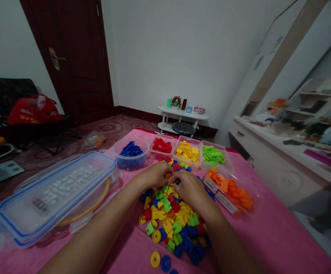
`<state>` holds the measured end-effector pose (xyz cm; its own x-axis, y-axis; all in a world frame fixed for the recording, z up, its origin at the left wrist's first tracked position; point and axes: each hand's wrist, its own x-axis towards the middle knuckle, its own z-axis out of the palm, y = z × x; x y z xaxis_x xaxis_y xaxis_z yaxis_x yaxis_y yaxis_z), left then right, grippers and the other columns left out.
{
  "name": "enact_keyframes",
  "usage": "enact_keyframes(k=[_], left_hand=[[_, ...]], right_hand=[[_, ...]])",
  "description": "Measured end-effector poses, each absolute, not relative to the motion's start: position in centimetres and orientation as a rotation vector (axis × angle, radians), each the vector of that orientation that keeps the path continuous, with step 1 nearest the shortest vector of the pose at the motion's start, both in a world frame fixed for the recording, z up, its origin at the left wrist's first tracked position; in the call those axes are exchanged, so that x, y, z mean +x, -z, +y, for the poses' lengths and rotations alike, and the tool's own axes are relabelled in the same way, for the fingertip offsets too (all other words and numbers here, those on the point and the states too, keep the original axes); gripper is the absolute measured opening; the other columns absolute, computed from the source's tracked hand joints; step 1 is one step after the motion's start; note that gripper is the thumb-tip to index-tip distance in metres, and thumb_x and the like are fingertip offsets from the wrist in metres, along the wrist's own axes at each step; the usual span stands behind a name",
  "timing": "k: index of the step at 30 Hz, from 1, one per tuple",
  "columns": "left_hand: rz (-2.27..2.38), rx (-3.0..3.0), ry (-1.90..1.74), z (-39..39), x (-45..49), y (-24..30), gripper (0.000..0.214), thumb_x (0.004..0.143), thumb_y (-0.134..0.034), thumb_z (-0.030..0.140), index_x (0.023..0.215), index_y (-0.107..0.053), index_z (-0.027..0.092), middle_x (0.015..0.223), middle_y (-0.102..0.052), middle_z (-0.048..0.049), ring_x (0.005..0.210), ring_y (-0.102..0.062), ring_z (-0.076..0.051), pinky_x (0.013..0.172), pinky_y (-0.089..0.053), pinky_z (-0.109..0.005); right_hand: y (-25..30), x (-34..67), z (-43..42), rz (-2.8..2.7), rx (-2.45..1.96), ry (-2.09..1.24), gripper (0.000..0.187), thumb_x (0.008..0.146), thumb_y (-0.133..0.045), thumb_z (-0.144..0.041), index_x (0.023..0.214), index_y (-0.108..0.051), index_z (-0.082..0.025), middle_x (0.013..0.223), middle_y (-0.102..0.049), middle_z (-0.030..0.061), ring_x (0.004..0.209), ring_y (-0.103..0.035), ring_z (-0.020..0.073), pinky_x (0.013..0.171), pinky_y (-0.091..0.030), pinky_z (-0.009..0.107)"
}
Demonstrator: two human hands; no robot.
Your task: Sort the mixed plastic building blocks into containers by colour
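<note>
A heap of mixed plastic building pieces (172, 220) in yellow, green, blue and red lies on the pink cloth (274, 236). My left hand (154, 176) and my right hand (188, 187) meet over the far end of the heap, fingers curled together and pinching small yellow pieces (169, 177) between them. Just beyond my hands stand sorted tubs: a round one of blue pieces (131, 153), then red (162, 145), yellow (187, 151) and green (213, 154). A tub of orange pieces (231, 189) lies tipped beside my right hand.
Stacked clear lids with blue rims (53, 190) lie at the left. A yellow ring (155, 259) and a blue ring (165, 263) sit loose near the front. A dresser (274, 160) stands at the right, a small white shelf (182, 118) and a dark door (76, 57) behind.
</note>
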<state>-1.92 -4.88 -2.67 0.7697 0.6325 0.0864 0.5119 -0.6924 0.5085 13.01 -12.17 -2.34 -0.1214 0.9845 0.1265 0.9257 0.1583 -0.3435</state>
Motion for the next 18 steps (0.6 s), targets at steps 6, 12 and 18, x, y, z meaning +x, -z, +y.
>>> enact_keyframes(k=[6,12,18], left_hand=[[0.942,2.129,-0.511,-4.2,-1.7,2.9,0.02,0.066,-0.054,0.012,0.08,-0.068,0.011,0.068,-0.064,-0.0017,0.058,-0.053,-0.01,0.052,-0.038,-0.018],[0.828,1.649,-0.595,-4.1,-2.0,1.5,0.021,0.071,-0.056,0.022,0.088,-0.062,0.01,0.074,-0.064,-0.0029,0.051,-0.049,-0.006,0.046,-0.037,-0.017],[0.914,2.009,-0.378,-3.8,-2.9,2.2,0.022,0.071,-0.057,0.022,0.088,-0.066,0.011,0.07,-0.064,-0.0009,0.054,-0.05,-0.008,0.05,-0.036,-0.017]], right_hand=[[2.2,14.7,-11.5,-1.854,-1.675,-0.394,0.031,0.068,-0.046,-0.01,0.086,-0.07,-0.018,0.078,-0.069,0.0032,0.068,-0.06,0.0147,0.062,-0.041,0.024],[2.0,15.2,-11.0,-1.509,-1.478,-0.676,0.032,0.07,-0.05,-0.021,0.096,-0.065,-0.014,0.07,-0.065,0.0013,0.052,-0.052,0.0115,0.049,-0.037,0.022],[2.9,14.2,-11.7,-1.908,-1.602,-0.541,0.029,0.071,-0.049,-0.015,0.091,-0.07,-0.018,0.068,-0.064,0.0004,0.056,-0.051,0.0107,0.053,-0.033,0.022]])
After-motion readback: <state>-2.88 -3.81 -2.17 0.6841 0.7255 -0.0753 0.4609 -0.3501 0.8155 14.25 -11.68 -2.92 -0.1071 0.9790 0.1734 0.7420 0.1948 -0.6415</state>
